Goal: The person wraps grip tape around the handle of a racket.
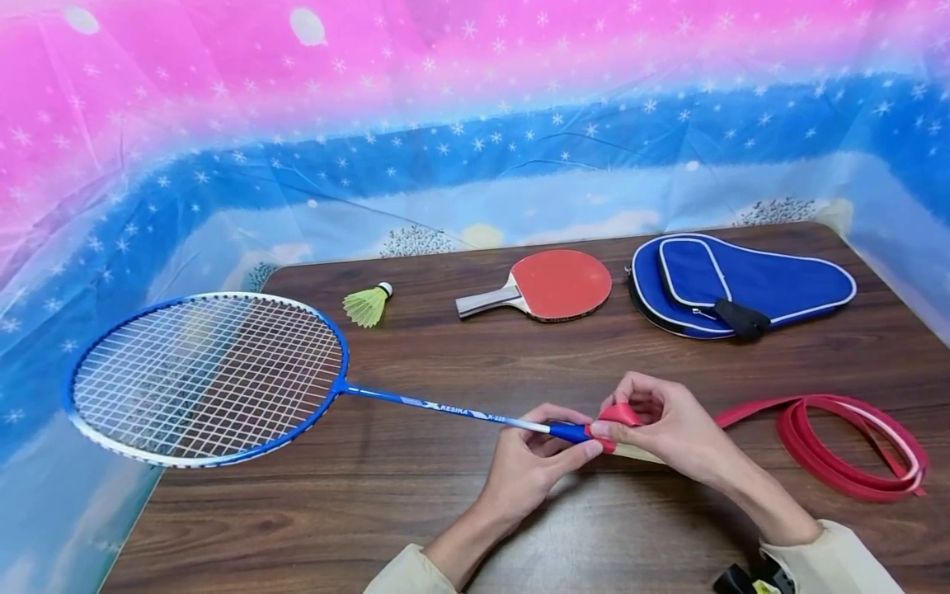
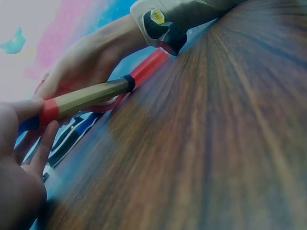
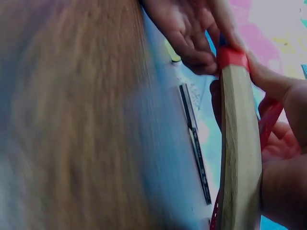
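Observation:
A blue and white badminton racket [image 1: 445, 408] is held above the table, its strung head off to the left. My left hand [image 1: 530, 462] grips it by the blue cone at the top of the handle. Red grip tape [image 1: 622, 414] passes once around the handle just below that cone. My right hand [image 1: 679, 425] pinches the tape against the handle. Below the red turn, the bare wooden handle [image 3: 240, 143] shows in the right wrist view. The rest of the tape trails behind the right hand into a loose red coil [image 1: 797, 445] on the table.
A yellow shuttlecock [image 1: 366, 305], a red table tennis bat [image 1: 564, 285] and a blue bat case [image 1: 779, 285] lie along the back of the wooden table [image 1: 312, 528]. A patterned cloth [image 1: 445, 165] hangs behind it.

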Demonstrator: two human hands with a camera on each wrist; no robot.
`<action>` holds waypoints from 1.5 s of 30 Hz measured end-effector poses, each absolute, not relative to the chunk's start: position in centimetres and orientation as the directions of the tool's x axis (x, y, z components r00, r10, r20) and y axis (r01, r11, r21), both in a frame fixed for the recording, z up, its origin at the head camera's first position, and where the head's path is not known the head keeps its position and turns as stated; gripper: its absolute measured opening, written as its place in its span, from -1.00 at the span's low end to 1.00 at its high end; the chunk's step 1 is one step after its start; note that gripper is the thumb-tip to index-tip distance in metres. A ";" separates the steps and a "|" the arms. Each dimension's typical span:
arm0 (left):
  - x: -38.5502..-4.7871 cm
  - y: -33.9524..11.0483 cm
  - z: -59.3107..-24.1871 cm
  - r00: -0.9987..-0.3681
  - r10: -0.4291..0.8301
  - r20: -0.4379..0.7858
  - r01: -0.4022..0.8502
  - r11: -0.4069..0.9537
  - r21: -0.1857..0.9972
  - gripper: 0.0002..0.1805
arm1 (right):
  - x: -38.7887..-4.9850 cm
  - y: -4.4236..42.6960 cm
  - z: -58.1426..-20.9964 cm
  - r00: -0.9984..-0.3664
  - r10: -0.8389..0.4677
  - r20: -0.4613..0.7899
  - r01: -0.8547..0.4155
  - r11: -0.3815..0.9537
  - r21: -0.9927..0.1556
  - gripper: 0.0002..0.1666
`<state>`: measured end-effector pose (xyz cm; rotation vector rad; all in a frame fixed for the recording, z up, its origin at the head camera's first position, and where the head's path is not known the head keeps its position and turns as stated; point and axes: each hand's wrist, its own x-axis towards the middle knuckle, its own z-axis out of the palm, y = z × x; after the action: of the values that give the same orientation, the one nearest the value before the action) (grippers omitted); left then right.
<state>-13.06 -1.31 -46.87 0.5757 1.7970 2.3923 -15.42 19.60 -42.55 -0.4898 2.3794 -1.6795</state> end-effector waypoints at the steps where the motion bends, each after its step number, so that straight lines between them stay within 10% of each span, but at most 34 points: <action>1: -13.1 -1.3 -46.8 -0.922 0.301 0.241 0.147 -0.304 0.941 -0.68 | -15.5 19.8 -42.5 -0.927 -0.374 0.026 -0.153 0.313 -0.937 -0.63; 45: -12.9 -1.3 -46.9 -0.907 0.370 0.200 0.060 -0.357 0.932 -0.63 | -15.7 20.5 -42.9 -0.901 -0.432 0.026 -0.184 0.326 -0.927 -0.70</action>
<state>-12.93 -1.30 -46.88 0.5702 1.6542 2.3720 -15.69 20.53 -42.91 -0.5603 2.3652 -1.6075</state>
